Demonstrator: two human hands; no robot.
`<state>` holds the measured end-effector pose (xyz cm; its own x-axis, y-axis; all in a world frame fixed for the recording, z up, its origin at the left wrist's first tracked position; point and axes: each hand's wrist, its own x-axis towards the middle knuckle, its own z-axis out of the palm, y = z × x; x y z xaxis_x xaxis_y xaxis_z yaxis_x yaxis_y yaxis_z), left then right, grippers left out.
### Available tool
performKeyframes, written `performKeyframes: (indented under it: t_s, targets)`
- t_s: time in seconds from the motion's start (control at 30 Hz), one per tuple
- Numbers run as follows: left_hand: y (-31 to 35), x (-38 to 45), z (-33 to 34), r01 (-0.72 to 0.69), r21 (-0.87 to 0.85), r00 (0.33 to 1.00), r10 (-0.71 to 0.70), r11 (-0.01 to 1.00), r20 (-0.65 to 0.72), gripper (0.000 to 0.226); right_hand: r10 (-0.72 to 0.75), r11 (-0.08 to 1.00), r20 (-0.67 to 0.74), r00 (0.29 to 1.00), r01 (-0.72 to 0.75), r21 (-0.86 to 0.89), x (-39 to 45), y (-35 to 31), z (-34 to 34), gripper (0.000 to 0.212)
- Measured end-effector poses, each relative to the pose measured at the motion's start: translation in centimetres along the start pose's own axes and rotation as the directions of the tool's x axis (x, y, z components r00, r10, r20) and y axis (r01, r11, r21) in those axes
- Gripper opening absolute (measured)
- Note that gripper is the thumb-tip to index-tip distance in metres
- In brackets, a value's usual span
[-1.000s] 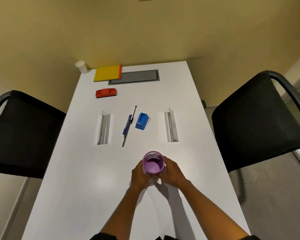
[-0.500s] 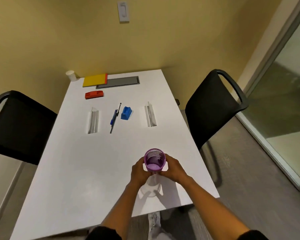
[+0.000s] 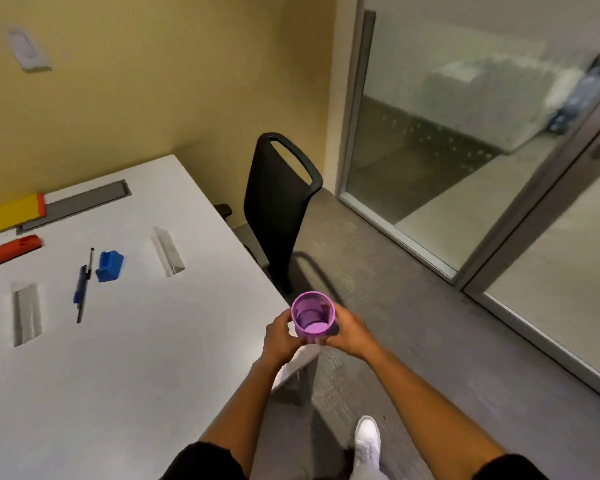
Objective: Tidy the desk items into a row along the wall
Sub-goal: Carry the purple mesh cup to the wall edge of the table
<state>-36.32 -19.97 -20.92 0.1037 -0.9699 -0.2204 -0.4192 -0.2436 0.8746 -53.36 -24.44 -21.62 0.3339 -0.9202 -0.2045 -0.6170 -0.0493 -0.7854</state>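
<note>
My left hand (image 3: 280, 336) and my right hand (image 3: 350, 332) both grip a purple mesh pen cup (image 3: 313, 317), upright in the air over the white desk's (image 3: 118, 368) right edge. On the desk lie a blue pen and a black pen (image 3: 83, 284), a blue holder (image 3: 110, 266), a red stapler (image 3: 13, 250), and two clear angled stands (image 3: 168, 251) (image 3: 26, 313). A yellow notebook (image 3: 9, 213) lies at the wall beside a grey cable tray lid (image 3: 84, 201).
A black chair (image 3: 278, 206) stands at the desk's right side. Glass door panels (image 3: 465, 140) fill the right. Grey carpet lies below, with my white shoe (image 3: 368, 441) on it. A light switch (image 3: 28, 48) is on the yellow wall.
The view has swung right and the cup, still in both hands, has moved from above the desk's near middle to its right edge. Desk items have not moved.
</note>
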Motion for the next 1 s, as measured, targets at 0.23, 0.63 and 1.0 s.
performKeyframes:
  t_s: [0.23, 0.63, 1.0]
  targets:
    - [5.5, 7.6, 10.8, -0.042, 0.108, 0.985, 0.023, 0.993, 0.169, 0.073, 0.147, 0.989, -0.093, 0.985, -0.146, 0.014, 1.7, 10.0, -9.9, 0.082]
    - [17.4, 24.3, 25.6, -0.097, 0.117, 0.969, 0.067, 0.988, 0.236, 0.066, 0.157, 0.987, -0.142, 0.977, -0.16, -0.012, 12.2, 20.2, -29.2, 0.09]
    - [21.5, 43.4, 29.6, -0.097, 0.091, 0.97, 0.073, 0.991, 0.233, 0.065, 0.148, 0.986, -0.159, 0.976, -0.159, -0.057, 28.5, 23.3, -38.3, 0.091]
